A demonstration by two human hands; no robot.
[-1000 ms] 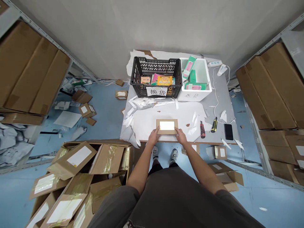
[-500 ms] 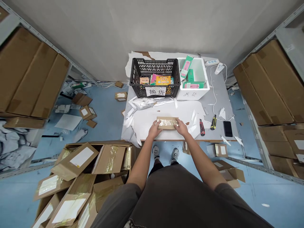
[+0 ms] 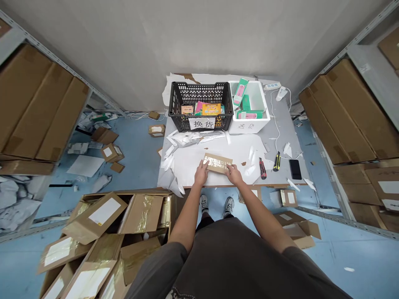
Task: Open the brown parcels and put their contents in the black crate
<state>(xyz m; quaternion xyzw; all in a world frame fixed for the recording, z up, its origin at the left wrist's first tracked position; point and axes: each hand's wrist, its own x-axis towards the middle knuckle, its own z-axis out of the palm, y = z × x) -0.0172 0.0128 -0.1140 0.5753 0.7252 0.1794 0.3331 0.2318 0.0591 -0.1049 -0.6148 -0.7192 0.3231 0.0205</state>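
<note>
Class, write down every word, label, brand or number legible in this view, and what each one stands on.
"换货" on the white paper sign on the black plastic crate
"换货", apparently, in faint handwriting on the white foam box
Colourful packets in the crate: print too small to read

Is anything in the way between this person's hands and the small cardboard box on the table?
Nothing visible is in the way. The left hand and right hand are both directly on the taped cardboard parcel, at its near corners, with nothing between them and it.
</note>
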